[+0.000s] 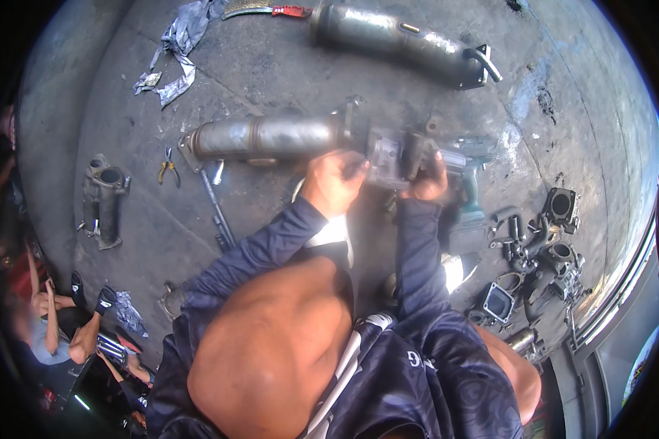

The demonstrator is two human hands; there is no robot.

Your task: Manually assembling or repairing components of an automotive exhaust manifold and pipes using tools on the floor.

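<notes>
My left hand (333, 183) is closed at the left edge of a blocky grey metal part (388, 154), its fingers curled in. On that part's other side, my right hand (430, 181) grips it near a darker raised piece, partly smeared by motion. Just left of the part lies a cylindrical metal exhaust canister (271, 137) with a flange at its left end. A teal cordless power tool (472, 186) rests right beyond my right hand. What exactly the metal part is cannot be made out.
Yellow-handled pliers (169, 170) and a long metal bar (216, 212) lie left. Another canister (395, 38) and a grey rag (187, 36) are at the far side. A metal pipe piece (106, 201) lies far left; engine parts (556, 256) crowd the right. A person (58, 329) sits lower left.
</notes>
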